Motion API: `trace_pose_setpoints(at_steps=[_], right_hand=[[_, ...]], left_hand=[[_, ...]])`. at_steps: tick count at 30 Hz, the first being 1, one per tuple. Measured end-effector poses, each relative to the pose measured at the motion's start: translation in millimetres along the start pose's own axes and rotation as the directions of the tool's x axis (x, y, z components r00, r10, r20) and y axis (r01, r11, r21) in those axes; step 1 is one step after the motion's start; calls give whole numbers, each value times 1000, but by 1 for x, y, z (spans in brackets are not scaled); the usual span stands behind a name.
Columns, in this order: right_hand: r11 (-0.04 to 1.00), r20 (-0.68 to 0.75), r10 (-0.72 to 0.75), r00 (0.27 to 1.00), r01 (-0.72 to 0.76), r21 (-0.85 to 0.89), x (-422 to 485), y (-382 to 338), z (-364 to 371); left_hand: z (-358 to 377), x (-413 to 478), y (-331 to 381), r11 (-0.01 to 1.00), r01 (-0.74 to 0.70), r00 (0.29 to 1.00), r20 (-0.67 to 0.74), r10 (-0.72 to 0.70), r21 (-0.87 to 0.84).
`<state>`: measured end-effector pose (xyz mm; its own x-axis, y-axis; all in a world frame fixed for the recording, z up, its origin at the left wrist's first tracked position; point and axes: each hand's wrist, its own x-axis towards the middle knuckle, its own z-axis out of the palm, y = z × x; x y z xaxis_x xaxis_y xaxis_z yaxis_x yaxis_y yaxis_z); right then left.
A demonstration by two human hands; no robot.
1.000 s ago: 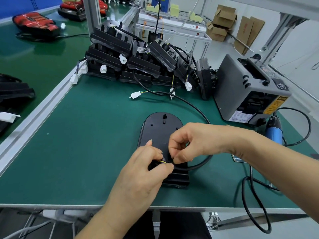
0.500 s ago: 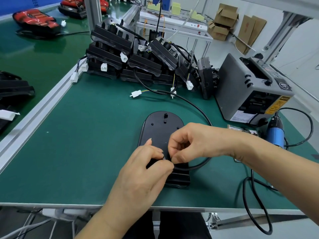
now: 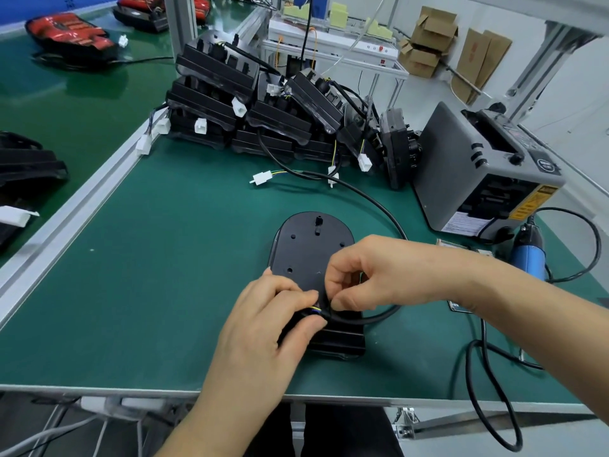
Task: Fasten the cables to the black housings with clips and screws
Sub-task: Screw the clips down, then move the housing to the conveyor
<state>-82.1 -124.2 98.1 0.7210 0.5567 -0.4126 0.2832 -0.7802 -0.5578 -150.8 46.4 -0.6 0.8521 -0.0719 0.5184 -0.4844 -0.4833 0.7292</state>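
Green-topped workbench (image 3: 164, 258), cardboard boxes (image 3: 428, 37) behind

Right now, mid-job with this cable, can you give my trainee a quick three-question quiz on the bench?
1. True or false: the left hand and the right hand are both at the near end of the black housing, on the black cable.
2. Where is the blue power tool?
A) in the right hand
B) on the green mat, right of the housing, by the grey machine
C) on the floor
3. Fill in: the loose connector on the mat beyond the housing is ___ in colour.

Key: 1 true; 2 B; 3 white.
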Motion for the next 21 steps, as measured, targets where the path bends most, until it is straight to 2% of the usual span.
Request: trace_pose_setpoints(at_steps=[14, 21], right_hand=[[972, -11, -51, 999, 52, 230, -4, 10, 6], [993, 55, 16, 998, -22, 120, 3, 2, -1]], left_hand=[[-1, 0, -1, 1000, -19, 1000, 0, 19, -16], [-2, 1, -1, 1000, -13, 1000, 10, 14, -27]])
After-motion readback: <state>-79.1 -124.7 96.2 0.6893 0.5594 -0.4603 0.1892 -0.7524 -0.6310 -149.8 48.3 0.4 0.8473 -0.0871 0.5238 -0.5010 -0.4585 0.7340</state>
